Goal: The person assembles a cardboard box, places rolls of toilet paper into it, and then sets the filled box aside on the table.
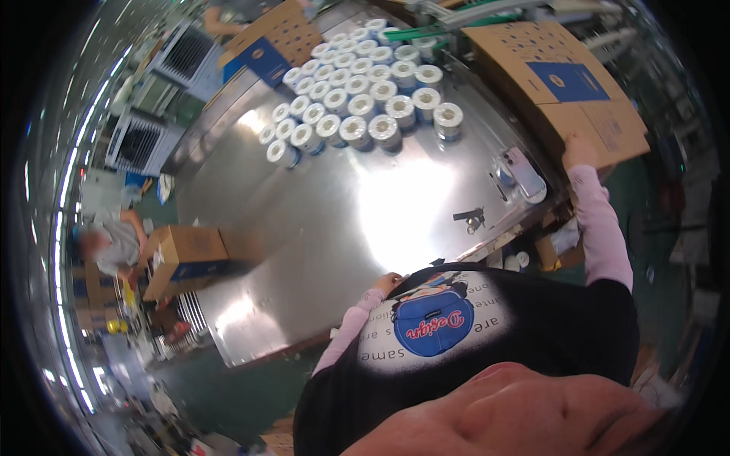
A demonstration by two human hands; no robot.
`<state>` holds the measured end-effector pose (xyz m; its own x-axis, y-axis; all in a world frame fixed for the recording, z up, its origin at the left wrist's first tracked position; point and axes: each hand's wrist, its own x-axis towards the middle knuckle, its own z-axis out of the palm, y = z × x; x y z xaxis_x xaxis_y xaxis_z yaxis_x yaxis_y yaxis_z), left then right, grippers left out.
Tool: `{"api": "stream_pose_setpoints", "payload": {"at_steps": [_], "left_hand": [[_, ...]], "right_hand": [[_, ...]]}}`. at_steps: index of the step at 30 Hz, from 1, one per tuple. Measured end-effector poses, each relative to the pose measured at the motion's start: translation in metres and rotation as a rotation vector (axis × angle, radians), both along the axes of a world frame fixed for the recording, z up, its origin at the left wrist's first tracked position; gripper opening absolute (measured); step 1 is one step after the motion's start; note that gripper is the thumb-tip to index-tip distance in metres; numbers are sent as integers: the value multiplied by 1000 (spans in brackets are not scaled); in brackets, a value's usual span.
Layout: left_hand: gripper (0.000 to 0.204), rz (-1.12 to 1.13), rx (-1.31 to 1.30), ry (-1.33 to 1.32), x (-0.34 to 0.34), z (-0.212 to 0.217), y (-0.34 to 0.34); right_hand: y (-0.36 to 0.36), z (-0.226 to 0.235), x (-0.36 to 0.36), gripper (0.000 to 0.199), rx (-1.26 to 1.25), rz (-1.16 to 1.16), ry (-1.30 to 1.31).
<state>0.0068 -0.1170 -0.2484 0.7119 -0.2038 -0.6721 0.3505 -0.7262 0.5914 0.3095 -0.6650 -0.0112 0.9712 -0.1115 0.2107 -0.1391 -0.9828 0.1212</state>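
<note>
Item: one cardboard carton (559, 114), brown with a blue panel, at the right edge of my steel table (281, 205); whether it bears on the tabletop or on something beyond, I cannot tell. Item: my right hand (580, 152), arm stretched well out, fingers bent in at the carton's near edge and apparently gripping it. Item: my left hand (389, 283), at the table's near edge close to my shirt, partly hidden; how far it is open, and whether it has hold of anything, I cannot tell. Item: white-topped cylinders (356, 132), a crowded group standing upright on the far half of the table, apart from both hands. Item: one phone (523, 172), near the table's right edge, close to the carton; one small black object with metal parts (473, 219), loose nearer me. Risks, in my judgement: a one-handed hold at arm's length could let the carton twist or slip; its lower edge, swung inward, could sweep the phone off the table; pushed further over, it could knock the nearest cylinders, and their close spacing could pass one topple along to several.
</note>
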Motion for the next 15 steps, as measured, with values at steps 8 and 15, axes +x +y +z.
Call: {"api": "stream_pose_setpoints", "payload": {"at_steps": [8,15], "left_hand": [[43,248,141,-154,8,61,24],[46,895,-22,-765,69,205,110]], "right_hand": [[73,254,-135,28,559,513,-126],[158,267,-127,38,535,895,77]]}}
